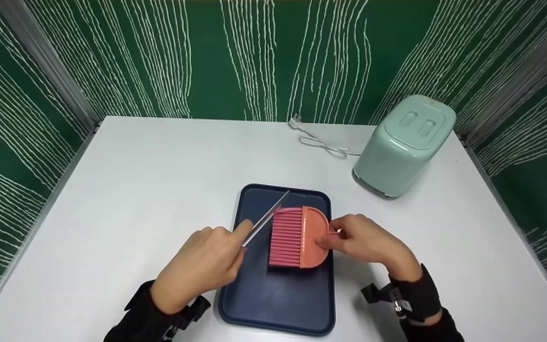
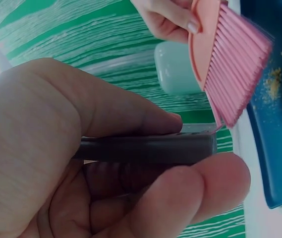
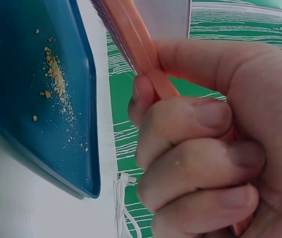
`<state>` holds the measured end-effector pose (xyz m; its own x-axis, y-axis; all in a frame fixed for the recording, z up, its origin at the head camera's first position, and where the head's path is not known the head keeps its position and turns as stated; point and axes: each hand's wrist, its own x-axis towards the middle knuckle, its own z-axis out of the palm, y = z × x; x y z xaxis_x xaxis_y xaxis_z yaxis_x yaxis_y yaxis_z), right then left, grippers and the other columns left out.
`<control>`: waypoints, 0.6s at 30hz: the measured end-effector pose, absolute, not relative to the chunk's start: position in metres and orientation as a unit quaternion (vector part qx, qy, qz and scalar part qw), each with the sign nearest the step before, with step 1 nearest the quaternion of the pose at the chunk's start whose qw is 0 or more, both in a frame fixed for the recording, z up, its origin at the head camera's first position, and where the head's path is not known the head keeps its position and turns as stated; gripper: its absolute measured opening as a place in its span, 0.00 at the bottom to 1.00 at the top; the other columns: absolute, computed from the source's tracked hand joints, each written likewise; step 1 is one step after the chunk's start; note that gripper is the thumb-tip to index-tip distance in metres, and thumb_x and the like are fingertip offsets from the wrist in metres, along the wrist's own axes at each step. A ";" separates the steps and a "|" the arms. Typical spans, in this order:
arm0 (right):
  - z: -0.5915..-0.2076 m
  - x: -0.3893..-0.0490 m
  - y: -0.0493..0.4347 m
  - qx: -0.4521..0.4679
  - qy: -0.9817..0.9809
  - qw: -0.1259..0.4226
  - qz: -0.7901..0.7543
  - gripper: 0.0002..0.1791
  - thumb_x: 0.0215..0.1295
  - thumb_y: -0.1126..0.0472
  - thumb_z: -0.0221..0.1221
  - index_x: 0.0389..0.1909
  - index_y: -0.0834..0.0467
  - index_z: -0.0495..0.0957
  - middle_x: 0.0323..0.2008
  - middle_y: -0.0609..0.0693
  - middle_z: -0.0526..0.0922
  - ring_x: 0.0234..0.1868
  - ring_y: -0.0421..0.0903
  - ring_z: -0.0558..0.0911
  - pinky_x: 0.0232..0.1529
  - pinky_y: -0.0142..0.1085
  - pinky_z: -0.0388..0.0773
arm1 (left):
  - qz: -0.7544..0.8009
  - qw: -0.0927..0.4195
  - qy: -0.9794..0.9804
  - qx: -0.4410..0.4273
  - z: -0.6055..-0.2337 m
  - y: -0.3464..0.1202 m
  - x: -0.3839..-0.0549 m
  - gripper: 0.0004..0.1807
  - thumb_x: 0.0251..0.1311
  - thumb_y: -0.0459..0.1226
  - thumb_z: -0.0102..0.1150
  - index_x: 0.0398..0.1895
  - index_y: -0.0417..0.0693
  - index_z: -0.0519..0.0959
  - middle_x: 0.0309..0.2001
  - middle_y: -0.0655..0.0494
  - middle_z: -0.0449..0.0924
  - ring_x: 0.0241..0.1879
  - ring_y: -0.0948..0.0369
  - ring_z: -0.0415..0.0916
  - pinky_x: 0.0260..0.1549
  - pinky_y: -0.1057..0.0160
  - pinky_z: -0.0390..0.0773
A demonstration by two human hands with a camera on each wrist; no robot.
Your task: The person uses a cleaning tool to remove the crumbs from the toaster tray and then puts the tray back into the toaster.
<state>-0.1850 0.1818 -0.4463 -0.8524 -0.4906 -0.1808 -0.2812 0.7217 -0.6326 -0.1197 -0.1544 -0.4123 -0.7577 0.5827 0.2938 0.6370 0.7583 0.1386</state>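
Note:
My left hand (image 1: pixel 200 261) grips a thin flat tool (image 1: pixel 265 219), seen nearly edge-on in the head view. It looks silver there, while a thick dark edge (image 2: pixel 145 149) shows between thumb and fingers in the left wrist view. My right hand (image 1: pixel 371 241) holds the short handle of an orange hand brush (image 1: pixel 314 242), its thumb on the head and pink bristles pointing left. Brush and tool overlap in the head view, over the dark blue tray (image 1: pixel 278 304). Pale yellow crumbs (image 3: pixel 56 77) lie scattered on the tray, hidden behind the brush from the head camera.
A mint-green toaster (image 1: pixel 399 147) stands at the back right of the white table (image 1: pixel 159 175). Its white cord and plug (image 1: pixel 296 122) lie coiled to its left. Green walls with white lines (image 1: pixel 235 57) rise behind the table and at both sides.

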 end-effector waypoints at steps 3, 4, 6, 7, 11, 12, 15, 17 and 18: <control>-0.447 -0.186 0.183 -0.209 0.914 0.170 -0.304 0.18 0.72 0.46 0.65 0.24 0.49 0.81 0.16 0.37 0.68 0.20 0.36 0.70 0.24 0.31 0.66 | -0.112 0.123 -0.930 -0.327 -0.413 -0.154 -0.119 0.16 0.62 0.31 0.69 0.49 0.44 0.73 0.15 0.58 0.70 0.13 0.60 0.68 0.13 0.63 0.63; -0.447 -0.186 0.184 -0.207 0.914 0.171 -0.304 0.17 0.72 0.46 0.65 0.24 0.50 0.82 0.16 0.37 0.68 0.20 0.37 0.70 0.24 0.31 0.66 | -0.111 0.125 -0.930 -0.326 -0.413 -0.154 -0.119 0.16 0.62 0.31 0.68 0.48 0.44 0.73 0.15 0.58 0.70 0.13 0.60 0.68 0.12 0.62 0.63; -0.447 -0.186 0.184 -0.203 0.914 0.172 -0.306 0.17 0.72 0.47 0.65 0.24 0.50 0.82 0.16 0.37 0.68 0.20 0.37 0.69 0.24 0.31 0.65 | -0.108 0.128 -0.931 -0.326 -0.413 -0.154 -0.119 0.16 0.61 0.30 0.68 0.47 0.45 0.72 0.15 0.58 0.70 0.13 0.60 0.68 0.12 0.62 0.63; -0.447 -0.186 0.185 -0.203 0.914 0.172 -0.307 0.17 0.72 0.47 0.65 0.24 0.50 0.82 0.16 0.37 0.68 0.20 0.36 0.69 0.24 0.31 0.65 | -0.106 0.128 -0.931 -0.326 -0.413 -0.154 -0.119 0.16 0.61 0.30 0.68 0.47 0.45 0.72 0.15 0.58 0.70 0.13 0.60 0.68 0.12 0.62 0.63; -0.447 -0.186 0.186 -0.204 0.913 0.171 -0.310 0.18 0.72 0.48 0.66 0.23 0.50 0.81 0.17 0.36 0.68 0.20 0.35 0.67 0.24 0.30 0.63 | -0.100 0.134 -0.931 -0.325 -0.414 -0.155 -0.119 0.17 0.60 0.30 0.68 0.48 0.44 0.73 0.14 0.58 0.68 0.12 0.61 0.66 0.12 0.62 0.62; -0.447 -0.186 0.186 -0.205 0.912 0.171 -0.310 0.18 0.72 0.48 0.66 0.22 0.50 0.80 0.17 0.36 0.68 0.20 0.35 0.67 0.24 0.30 0.63 | -0.099 0.137 -0.930 -0.325 -0.415 -0.155 -0.120 0.17 0.60 0.29 0.67 0.49 0.43 0.73 0.14 0.59 0.67 0.12 0.61 0.65 0.12 0.63 0.61; -0.446 -0.186 0.187 -0.205 0.911 0.175 -0.311 0.19 0.72 0.47 0.66 0.22 0.51 0.80 0.17 0.37 0.69 0.19 0.36 0.68 0.23 0.30 0.64 | -0.101 0.139 -0.932 -0.320 -0.416 -0.156 -0.121 0.16 0.60 0.29 0.67 0.49 0.43 0.73 0.14 0.60 0.65 0.12 0.62 0.63 0.11 0.63 0.60; -0.444 -0.186 0.188 -0.201 0.912 0.178 -0.311 0.18 0.72 0.47 0.66 0.23 0.51 0.81 0.18 0.38 0.70 0.20 0.37 0.70 0.24 0.30 0.65 | -0.100 0.136 -0.934 -0.316 -0.416 -0.157 -0.122 0.16 0.60 0.29 0.67 0.49 0.43 0.74 0.14 0.59 0.65 0.12 0.62 0.62 0.11 0.63 0.61; -0.443 -0.186 0.188 -0.200 0.912 0.177 -0.310 0.18 0.72 0.46 0.66 0.24 0.51 0.82 0.18 0.38 0.71 0.20 0.37 0.71 0.24 0.31 0.67 | -0.100 0.135 -0.934 -0.315 -0.416 -0.157 -0.122 0.16 0.60 0.29 0.67 0.49 0.43 0.74 0.14 0.59 0.65 0.12 0.62 0.62 0.11 0.63 0.61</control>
<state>-0.1855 0.1877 -0.4431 -0.8571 -0.4755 -0.1982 -0.2560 0.7270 -0.6371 -0.1219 -0.1565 -0.4158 -0.7654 0.5613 0.3149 0.6151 0.7819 0.1014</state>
